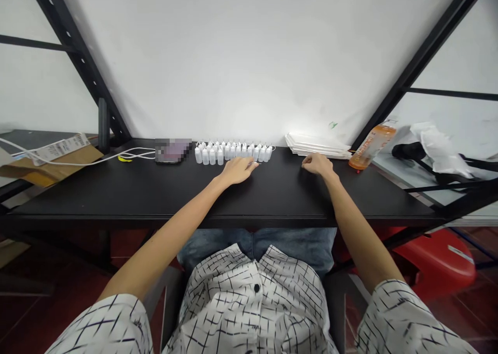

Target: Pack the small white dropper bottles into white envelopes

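Small white squeeze bottles [212,155] with thin tips stand in rows against the wall at the back of the black table. My left hand [237,171] is at the front edge of this group, right of its middle, and covers some bottles. Its fingers are closed, with the thumb to the right; a thin light tip shows by the thumb, but what is gripped is mostly hidden. My right hand [318,164] rests on the table with curled fingers, just in front of a stack of flat white packets [317,146]. Whatever its fingers hold, if anything, is out of sight.
On the left lie a blurred phone-like object [174,150], a white cable [136,153], a yellow scrap [125,159] and a brown cardboard package [54,159]. An orange drink bottle [372,146] leans at the right by the black frame. A red stool [438,263] stands below.
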`<state>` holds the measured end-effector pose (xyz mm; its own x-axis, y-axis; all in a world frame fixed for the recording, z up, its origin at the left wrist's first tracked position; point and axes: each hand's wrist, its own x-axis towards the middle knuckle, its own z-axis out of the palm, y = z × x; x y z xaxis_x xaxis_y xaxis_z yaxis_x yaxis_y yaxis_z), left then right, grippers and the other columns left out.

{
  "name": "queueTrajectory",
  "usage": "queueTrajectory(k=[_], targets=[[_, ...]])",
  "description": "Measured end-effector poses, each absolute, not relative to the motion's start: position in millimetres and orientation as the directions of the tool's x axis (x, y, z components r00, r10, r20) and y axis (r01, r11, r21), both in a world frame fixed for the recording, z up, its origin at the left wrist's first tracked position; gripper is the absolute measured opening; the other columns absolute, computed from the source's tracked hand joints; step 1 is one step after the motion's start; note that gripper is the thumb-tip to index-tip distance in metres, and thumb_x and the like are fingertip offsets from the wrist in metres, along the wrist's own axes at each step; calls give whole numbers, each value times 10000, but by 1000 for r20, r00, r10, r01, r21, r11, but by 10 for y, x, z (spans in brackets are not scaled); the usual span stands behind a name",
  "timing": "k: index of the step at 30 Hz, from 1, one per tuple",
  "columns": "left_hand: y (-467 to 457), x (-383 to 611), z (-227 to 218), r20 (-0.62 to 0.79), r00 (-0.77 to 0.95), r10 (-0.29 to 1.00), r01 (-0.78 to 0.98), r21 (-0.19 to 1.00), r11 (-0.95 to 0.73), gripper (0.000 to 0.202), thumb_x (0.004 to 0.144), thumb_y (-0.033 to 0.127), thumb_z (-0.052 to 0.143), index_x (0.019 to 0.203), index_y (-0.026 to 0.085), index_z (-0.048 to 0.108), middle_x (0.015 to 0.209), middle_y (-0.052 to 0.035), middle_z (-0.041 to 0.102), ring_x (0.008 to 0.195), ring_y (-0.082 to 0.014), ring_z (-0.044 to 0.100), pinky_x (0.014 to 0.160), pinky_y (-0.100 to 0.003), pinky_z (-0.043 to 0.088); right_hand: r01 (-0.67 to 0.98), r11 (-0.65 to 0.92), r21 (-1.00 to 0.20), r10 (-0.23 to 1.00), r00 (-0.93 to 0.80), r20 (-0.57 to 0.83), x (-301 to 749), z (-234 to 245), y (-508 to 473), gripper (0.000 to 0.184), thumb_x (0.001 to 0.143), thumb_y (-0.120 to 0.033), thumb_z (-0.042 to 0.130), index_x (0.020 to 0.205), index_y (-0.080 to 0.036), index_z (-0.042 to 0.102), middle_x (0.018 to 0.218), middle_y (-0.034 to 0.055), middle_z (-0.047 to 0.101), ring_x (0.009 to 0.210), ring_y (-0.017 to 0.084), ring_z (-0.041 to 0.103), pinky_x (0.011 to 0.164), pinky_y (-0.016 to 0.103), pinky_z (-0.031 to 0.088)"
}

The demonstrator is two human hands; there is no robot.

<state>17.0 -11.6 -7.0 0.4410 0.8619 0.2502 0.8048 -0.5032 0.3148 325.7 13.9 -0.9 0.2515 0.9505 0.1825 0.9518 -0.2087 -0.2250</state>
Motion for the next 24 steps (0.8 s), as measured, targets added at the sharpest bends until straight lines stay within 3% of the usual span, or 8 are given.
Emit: queueTrajectory(k=[7, 11, 14, 18, 21, 24], targets=[[-107, 159, -56, 252, 441, 861, 795, 335, -506, 406, 1015, 469, 339, 1006, 204, 646, 885, -68, 667, 865, -261, 617, 758, -351, 438, 956, -234, -178, 957, 259, 133, 3192, 15, 80, 200, 762, -170, 650, 879, -226, 803, 1012, 86, 763, 1007, 263, 698, 865, 341, 517], [-114, 167, -53, 250, 440, 863, 794, 340, -503, 402, 1009, 476, 340, 1005, 212, 642, 916, -68, 670, 895, -263, 614, 768, -351, 445, 953, -192, -236, 966, 226, 126, 3215, 16, 78, 194, 740, -129, 649, 841, -192, 803, 833, 80, 757, 869, 229, 713, 806, 309, 532], [-125, 172, -45, 257, 444, 858, 783, 355, -511, 408, 1009, 487, 333, 1005, 219, 641, 917, -63, 672, 896, -264, 620, 788, -358, 450, 906, -76, -416, 983, 138, 121, 3187, 4, 105, 163, 720, -101, 651, 795, -146, 789, 637, 47, 691, 660, 182, 673, 641, 258, 526], [-153, 183, -25, 251, 455, 854, 765, 382, -519, 418, 1020, 499, 304, 1073, 237, 624, 941, -56, 693, 926, -271, 637, 811, -361, 452, 671, 149, -726, 982, -15, 188, 2986, -46, 153, 99, 732, -154, 709, 798, -109, 767, 538, 6, 602, 456, 119, 546, 424, 218, 443], [-172, 197, -27, 234, 475, 848, 760, 376, -530, 421, 1029, 504, 274, 1115, 253, 602, 1065, -51, 707, 1013, -275, 639, 849, -360, 448, 576, 232, -784, 971, -84, 225, 2782, -100, 173, 94, 726, -204, 757, 742, -112, 746, 547, 5, 609, 408, 87, 497, 405, 212, 421], [-177, 206, -48, 213, 499, 840, 764, 351, -542, 432, 1033, 509, 243, 1127, 261, 584, 1152, -49, 699, 1072, -277, 634, 868, -360, 448, 582, 247, -775, 969, -148, 197, 2671, -132, 184, 100, 749, -217, 742, 743, -117, 746, 549, 8, 621, 438, 91, 506, 449, 214, 430]])
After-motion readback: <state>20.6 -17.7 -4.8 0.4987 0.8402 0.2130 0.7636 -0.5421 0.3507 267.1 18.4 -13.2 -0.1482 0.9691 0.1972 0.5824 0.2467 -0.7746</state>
